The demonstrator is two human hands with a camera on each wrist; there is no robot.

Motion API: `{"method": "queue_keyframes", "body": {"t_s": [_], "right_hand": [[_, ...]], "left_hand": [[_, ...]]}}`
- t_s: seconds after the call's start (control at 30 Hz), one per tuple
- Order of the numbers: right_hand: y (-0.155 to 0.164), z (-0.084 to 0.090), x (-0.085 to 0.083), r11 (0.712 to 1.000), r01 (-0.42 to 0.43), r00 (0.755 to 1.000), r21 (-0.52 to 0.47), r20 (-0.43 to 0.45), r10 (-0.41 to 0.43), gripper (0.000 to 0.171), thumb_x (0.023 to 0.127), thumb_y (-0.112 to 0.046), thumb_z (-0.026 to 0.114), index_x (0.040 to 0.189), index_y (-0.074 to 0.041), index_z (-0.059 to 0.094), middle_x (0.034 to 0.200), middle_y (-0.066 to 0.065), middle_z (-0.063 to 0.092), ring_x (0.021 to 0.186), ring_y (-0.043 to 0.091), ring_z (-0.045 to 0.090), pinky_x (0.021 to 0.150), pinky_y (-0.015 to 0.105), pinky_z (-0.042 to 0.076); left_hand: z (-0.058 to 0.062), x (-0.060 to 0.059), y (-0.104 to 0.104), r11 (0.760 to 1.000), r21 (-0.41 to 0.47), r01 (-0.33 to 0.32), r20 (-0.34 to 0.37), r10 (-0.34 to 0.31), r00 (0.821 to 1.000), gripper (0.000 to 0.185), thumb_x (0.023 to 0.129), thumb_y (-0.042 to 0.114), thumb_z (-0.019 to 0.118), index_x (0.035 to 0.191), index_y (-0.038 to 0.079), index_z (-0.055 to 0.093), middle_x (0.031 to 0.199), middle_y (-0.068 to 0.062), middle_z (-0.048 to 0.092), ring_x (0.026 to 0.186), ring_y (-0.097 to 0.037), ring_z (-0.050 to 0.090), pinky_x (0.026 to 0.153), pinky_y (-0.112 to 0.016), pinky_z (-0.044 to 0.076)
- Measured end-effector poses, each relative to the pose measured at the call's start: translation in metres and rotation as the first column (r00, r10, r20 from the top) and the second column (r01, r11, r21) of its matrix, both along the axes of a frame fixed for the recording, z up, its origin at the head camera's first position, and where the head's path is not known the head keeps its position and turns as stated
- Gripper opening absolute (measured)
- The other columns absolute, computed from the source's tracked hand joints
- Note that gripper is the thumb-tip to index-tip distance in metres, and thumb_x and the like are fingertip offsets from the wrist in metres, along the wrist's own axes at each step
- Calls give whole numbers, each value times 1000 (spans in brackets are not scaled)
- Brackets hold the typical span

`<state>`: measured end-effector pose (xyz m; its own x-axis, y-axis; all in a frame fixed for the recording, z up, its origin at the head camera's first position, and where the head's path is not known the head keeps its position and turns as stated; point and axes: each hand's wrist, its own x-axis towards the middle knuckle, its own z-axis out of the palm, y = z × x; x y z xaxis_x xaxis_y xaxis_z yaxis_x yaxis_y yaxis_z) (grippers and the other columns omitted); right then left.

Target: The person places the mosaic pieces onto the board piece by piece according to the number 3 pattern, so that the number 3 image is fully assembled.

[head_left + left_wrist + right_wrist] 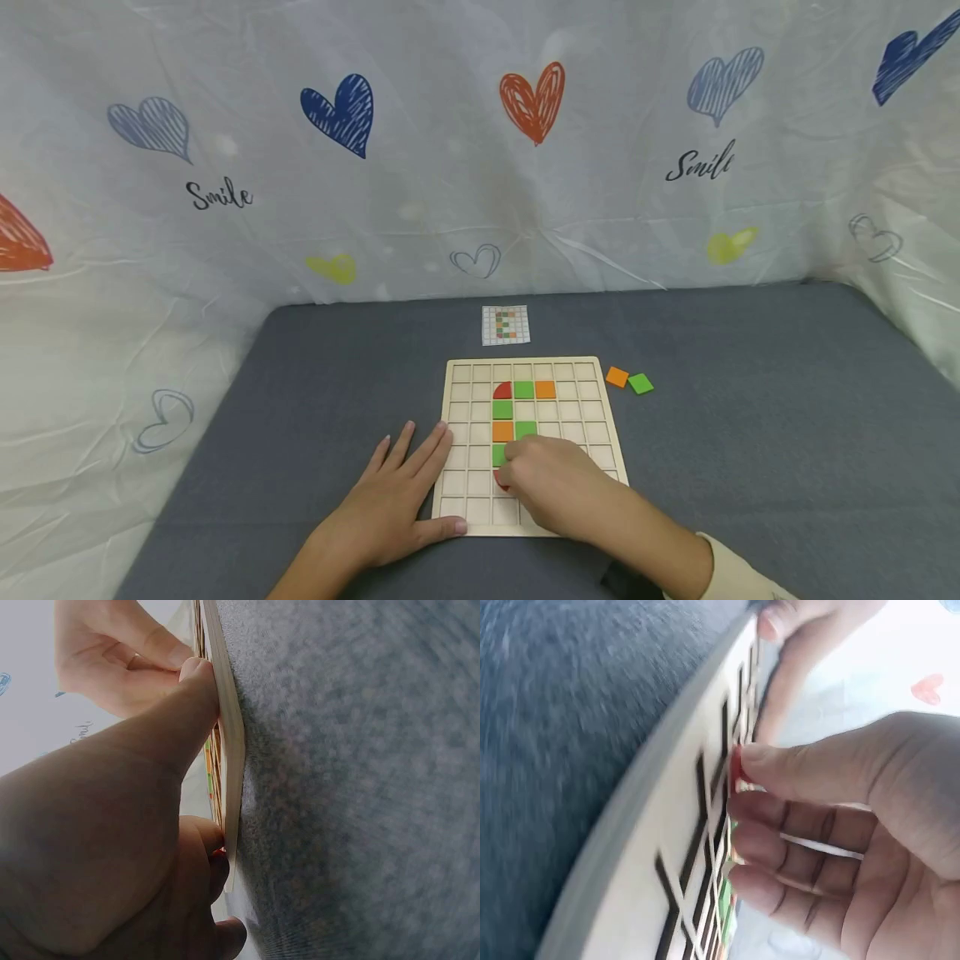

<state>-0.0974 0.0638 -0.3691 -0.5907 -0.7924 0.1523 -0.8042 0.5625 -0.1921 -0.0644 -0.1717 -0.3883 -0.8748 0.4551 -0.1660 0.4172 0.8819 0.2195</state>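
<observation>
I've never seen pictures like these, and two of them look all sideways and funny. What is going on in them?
These are three pictures of the same moment. A person wears one camera on the head and one on each wrist. The big picture is from the head and looks down at a grey table. On it lies a wooden grid board with green, orange and red tiles in its squares. Beside the board lie a loose orange tile and a loose green tile, and behind it a small pattern card. The left hand rests flat on the board's edge. The right hand pinches a red piece against the board. The two sideways pictures come from the wrist cameras, very close up, so everything looks tilted.
</observation>
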Motion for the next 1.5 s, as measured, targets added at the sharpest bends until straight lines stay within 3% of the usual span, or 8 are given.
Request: {"method": "queue_keyframes", "body": {"t_s": [0.17, 0.3, 0.43, 0.63, 0.87, 1.13, 1.4, 1.5], "right_hand": [[24, 0, -14, 993, 8, 1000, -118, 28, -5, 17, 80, -6, 62, 75, -22, 67, 69, -16, 50, 63, 1, 45, 57, 19, 41], [59, 2, -34, 975, 135, 990, -178, -15, -140, 15, 77, -4, 64, 81, -18, 70, 79, -12, 57, 72, 3, 51, 62, 23, 45], [101, 2, -55, 947, 258, 960, -193, -55, -273, 18, 76, 1, 64, 87, -11, 70, 83, -4, 60, 75, 11, 55, 63, 29, 47], [145, -8, -76, 897, 431, 902, -100, 48, -429, 27, 79, -2, 64, 106, -4, 64, 94, 6, 58, 79, 18, 51, 66, 37, 44], [155, -17, -81, 909, 412, 910, -71, 87, -405, 24, 80, -7, 67, 103, -10, 66, 87, 1, 54, 74, 15, 49, 65, 36, 42], [159, -17, -70, 928, 362, 932, -89, 49, -359, 17, 77, -7, 70, 94, -9, 67, 89, 0, 58, 82, 18, 54, 69, 37, 44], [152, -9, -57, 920, 390, 916, -46, 127, -381, 9, 74, -18, 69, 82, -20, 65, 77, -10, 52, 67, 7, 48, 60, 29, 42], [143, -6, -52, 928, 367, 923, -72, 153, -353, 10, 73, -16, 68, 78, -23, 62, 72, -13, 51, 65, 6, 47, 58, 25, 40]], "left_hand": [[0, -1, 1, 1000, 6, -7, 23, 7, 1000, 94, 76, 75, 37, 147, 21, 8, 150, 6, 3, 135, -30, -1, 104, -53, 5], [0, -1, 0, 1000, 2, -12, 39, 12, 999, 94, 76, 75, 37, 147, 21, 6, 150, 7, 2, 135, -29, -2, 104, -53, 5], [1, -1, 0, 1000, 0, -12, 45, 12, 999, 93, 76, 75, 36, 147, 22, 6, 150, 7, 1, 135, -29, -2, 104, -53, 5], [1, -1, -1, 1000, -5, -7, 37, 7, 999, 94, 76, 75, 37, 147, 20, 7, 150, 6, 3, 135, -31, -1, 104, -54, 6], [1, -1, -2, 1000, 0, -10, 34, 10, 999, 94, 77, 75, 37, 147, 20, 7, 150, 6, 2, 135, -30, -2, 104, -53, 5], [-1, -1, -1, 1000, -2, -8, 46, 8, 999, 94, 76, 76, 36, 147, 22, 5, 150, 7, 0, 135, -30, -3, 104, -53, 4], [-1, -1, -1, 1000, 5, -12, 41, 12, 999, 93, 77, 75, 36, 147, 22, 5, 150, 7, 1, 135, -30, -3, 104, -53, 4], [0, -1, -1, 1000, 4, -11, 43, 11, 999, 93, 77, 75, 36, 147, 22, 5, 150, 7, 1, 135, -29, -3, 104, -54, 4]]}}
